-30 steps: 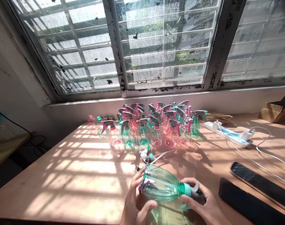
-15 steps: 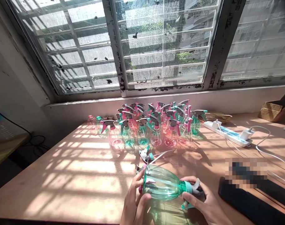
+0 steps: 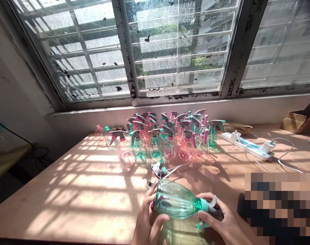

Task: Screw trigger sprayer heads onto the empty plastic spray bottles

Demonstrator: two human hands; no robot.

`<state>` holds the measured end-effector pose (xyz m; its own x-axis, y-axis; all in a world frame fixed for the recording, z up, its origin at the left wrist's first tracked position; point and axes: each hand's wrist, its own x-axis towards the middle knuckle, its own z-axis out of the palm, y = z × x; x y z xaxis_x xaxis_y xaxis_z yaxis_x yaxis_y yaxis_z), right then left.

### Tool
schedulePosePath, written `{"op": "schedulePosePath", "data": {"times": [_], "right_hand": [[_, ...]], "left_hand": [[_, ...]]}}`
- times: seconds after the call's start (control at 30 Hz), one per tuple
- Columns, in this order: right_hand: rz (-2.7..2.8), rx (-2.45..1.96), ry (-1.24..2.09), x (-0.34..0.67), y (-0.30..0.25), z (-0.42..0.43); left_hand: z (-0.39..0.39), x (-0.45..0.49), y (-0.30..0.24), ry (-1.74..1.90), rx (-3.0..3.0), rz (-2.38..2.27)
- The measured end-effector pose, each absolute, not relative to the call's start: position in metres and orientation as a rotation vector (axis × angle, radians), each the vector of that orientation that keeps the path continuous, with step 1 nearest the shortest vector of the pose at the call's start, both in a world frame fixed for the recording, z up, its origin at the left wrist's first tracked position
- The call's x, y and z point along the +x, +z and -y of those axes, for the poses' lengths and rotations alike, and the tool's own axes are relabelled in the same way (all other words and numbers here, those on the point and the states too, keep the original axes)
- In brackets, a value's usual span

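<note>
A clear green spray bottle (image 3: 176, 200) lies sideways between my hands, its base to the left. My left hand (image 3: 151, 214) is curved around the base end, thumb in front and fingers behind. At the neck, my right hand (image 3: 218, 214) grips the spray head (image 3: 204, 206), which has a teal collar and a grey-and-teal trigger top. Just beyond the bottle lies a loose spray head (image 3: 160, 169) with a pale dip tube. Another loose head with pink parts is mostly hidden behind my left hand and the bottle.
Several pink and green spray bottles (image 3: 170, 149) stand in rows near the window wall. Two bottles without heads (image 3: 107, 131) are at their left. A white power strip (image 3: 246, 145) with plugs and cables lies right. Pixelated blocks cover the lower right, beside a dark object.
My left thumb has lifted slightly and shifted right along the bottle. The bottle and my right hand stay almost in place. The pixelated area at the lower right has grown.
</note>
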<state>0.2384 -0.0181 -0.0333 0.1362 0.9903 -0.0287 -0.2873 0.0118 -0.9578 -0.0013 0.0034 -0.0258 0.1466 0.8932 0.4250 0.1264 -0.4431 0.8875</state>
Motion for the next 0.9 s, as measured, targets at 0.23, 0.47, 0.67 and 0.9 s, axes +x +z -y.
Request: {"op": "schedulePosePath", "data": {"times": [0.23,0.47,0.67,0.9], "right_hand": [[0.811,-0.990,1.319,0.242,-0.036,0.014],[0.869,-1.067,1.264,0.240,-0.038,0.015],[0.841,-0.995,1.263,0.241,-0.032,0.013],[0.854,-1.023,1.232,0.240,-0.040,0.013]], "left_hand": [[-0.001,0.002,-0.024,1.454,1.886,-1.071],[0.001,0.003,-0.016,1.417,1.669,-0.986],[0.001,0.002,-0.027,1.438,1.792,-1.032],[-0.004,-0.003,-0.027,1.397,1.783,-0.973]]}}
